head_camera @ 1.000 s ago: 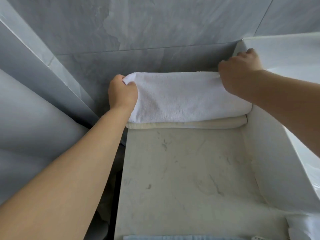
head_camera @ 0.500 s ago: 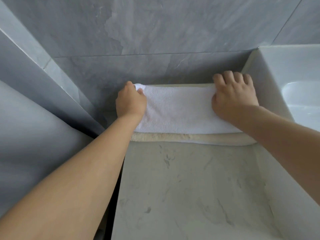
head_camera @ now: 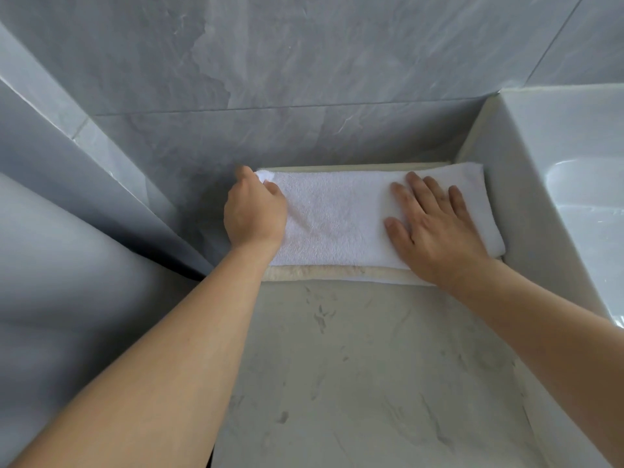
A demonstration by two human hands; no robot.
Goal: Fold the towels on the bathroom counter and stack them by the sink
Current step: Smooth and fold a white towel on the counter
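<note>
A folded white towel [head_camera: 337, 217] lies at the back of the counter [head_camera: 364, 373], on top of a folded cream towel [head_camera: 331, 273] whose front edge shows beneath it. My left hand [head_camera: 253, 214] is curled at the white towel's left end and pinches its far left corner. My right hand [head_camera: 435, 224] lies flat with spread fingers on the towel's right part, pressing it down. The stack sits against the side wall of the sink [head_camera: 526, 211].
Grey marble tiles [head_camera: 304, 79] rise right behind the towels. A slanted grey wall panel [head_camera: 84, 184] closes in the left side. The white sink basin [head_camera: 587, 211] fills the right. Bare marbled counter stretches in front of the stack.
The white towel has come down flat onto the cream towel. My right hand has uncurled and now lies flat on it, nearer the front edge. My left hand stays at the left corner.
</note>
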